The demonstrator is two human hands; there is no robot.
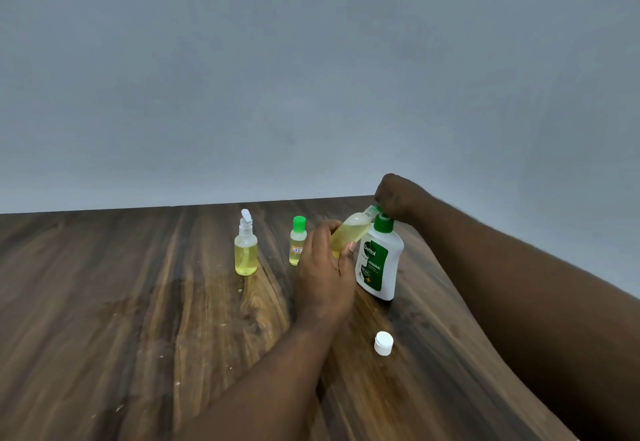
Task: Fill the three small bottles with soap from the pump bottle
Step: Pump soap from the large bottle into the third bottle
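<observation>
On the counter [138, 302], right of centre: pump bottle [381, 260], upright, white with a green label and green pump.
Right grip [398, 198]: on top of the pump head, fingers curled down over it; the nozzle tip is hidden under the hand.
Left grip [322, 267]: closed round the lower body of the held bottle [351, 231], which is off the counter, uncapped and tilted, with its neck up against the pump nozzle.
Held bottle, contents: yellow soap through much of the body; the exact level is unclear at this tilt.
Cap [383, 343]: white, loose on the counter in front of the pump bottle, apart from it.
Flip-top bottle [246, 250]: upright at left, lid flipped open, yellow soap inside.
Green-cap bottle [298, 243]: upright and capped, between the flip-top bottle and the left grip, yellow soap inside.
Step in hand: judged to be filling the last of the three, since the other two already hold soap.
Next move: probably calls for keeping the neck steady under the nozzle at each press, then righting the bottle and fitting the cap; the flip-top lid is not yet shut.
</observation>
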